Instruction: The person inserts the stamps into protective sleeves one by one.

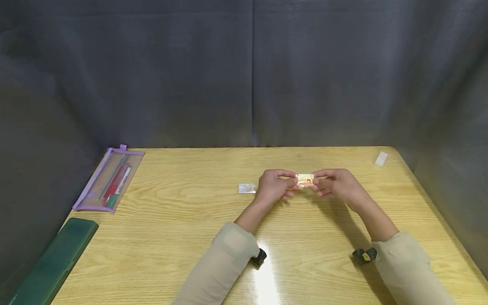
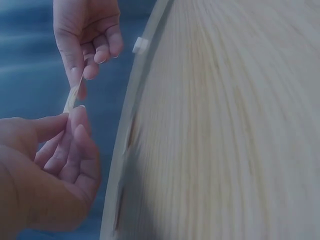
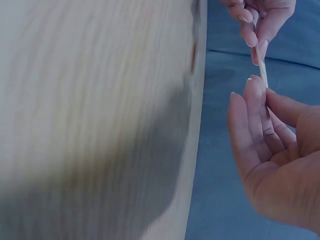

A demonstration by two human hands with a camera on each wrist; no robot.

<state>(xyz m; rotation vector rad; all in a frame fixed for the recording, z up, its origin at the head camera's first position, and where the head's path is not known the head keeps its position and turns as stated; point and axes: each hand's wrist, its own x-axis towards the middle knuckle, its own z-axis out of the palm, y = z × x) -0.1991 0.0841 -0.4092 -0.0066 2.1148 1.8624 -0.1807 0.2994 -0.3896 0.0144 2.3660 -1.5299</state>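
Observation:
Both hands hold one small printed paper slip [image 1: 305, 179], white with yellow and orange print, above the wooden table. The left hand [image 1: 275, 185] pinches its left end between thumb and fingers, and the right hand [image 1: 338, 186] pinches its right end. Seen nearly edge-on in the left wrist view, the slip [image 2: 71, 100] looks thin and slightly curved. The right wrist view also shows it as a narrow strip [image 3: 263, 72]. A second, greyish printed slip [image 1: 247, 188] lies on the table left of the left hand. Something orange [image 1: 295, 189] lies below the held slip, partly hidden.
At the left is a mesh zip pouch [image 1: 108, 180] with purple edging and several pens inside. Nearer me on that side lies a dark green case [image 1: 57, 260]. A small white block [image 1: 381, 159] sits by the far right corner. Dark curtains [image 1: 244, 76] hang behind the wooden table [image 1: 171, 245].

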